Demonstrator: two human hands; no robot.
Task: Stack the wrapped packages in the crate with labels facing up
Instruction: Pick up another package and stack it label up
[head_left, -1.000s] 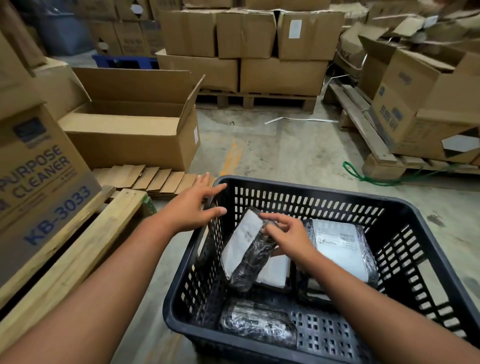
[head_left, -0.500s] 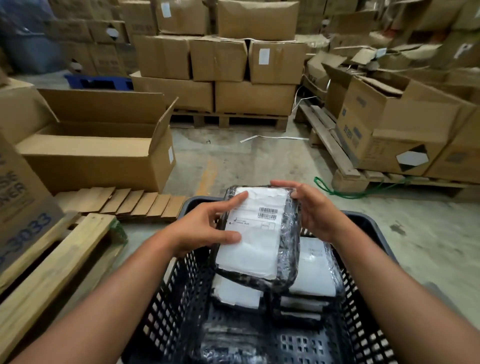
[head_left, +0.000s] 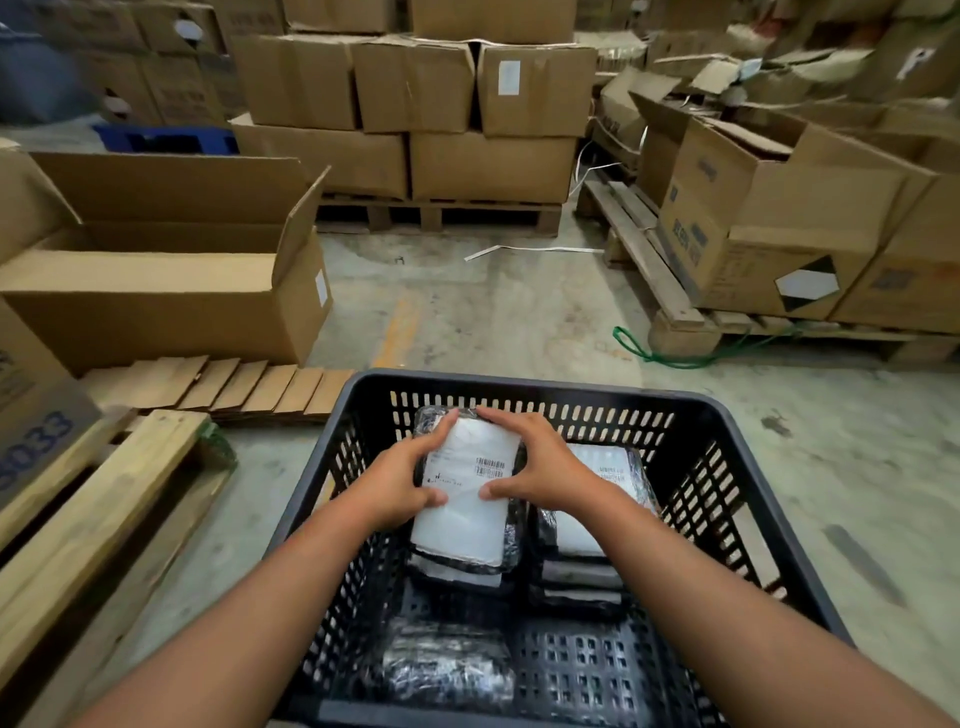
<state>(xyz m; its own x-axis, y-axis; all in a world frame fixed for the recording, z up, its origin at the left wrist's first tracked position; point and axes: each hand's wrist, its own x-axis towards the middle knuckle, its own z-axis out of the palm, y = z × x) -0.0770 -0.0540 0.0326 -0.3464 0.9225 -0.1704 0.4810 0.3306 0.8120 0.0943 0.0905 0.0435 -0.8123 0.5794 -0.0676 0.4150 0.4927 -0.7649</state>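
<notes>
A black perforated crate (head_left: 524, 387) stands on the floor in front of me. Inside, at the back left, a black-wrapped package (head_left: 467, 499) lies label up, its white label and barcode showing, on top of another package. My left hand (head_left: 400, 478) grips its left side and my right hand (head_left: 535, 462) grips its right side and far end. To its right sits a second stack of packages (head_left: 602, 467), white label up. A dark wrapped package (head_left: 441, 670) lies at the near left of the crate with no label showing.
An open cardboard box (head_left: 166, 291) and flattened cardboard (head_left: 228, 384) lie at the left, with a wooden pallet (head_left: 93, 514) nearer me. Pallets stacked with cartons (head_left: 415, 104) stand behind and at the right (head_left: 779, 223). A green cord (head_left: 644, 353) lies on the concrete floor.
The labelled package, tilted in the crate a second ago, was lifted and held label up above the rim. Both hands have now lowered it onto the back-left stack.
</notes>
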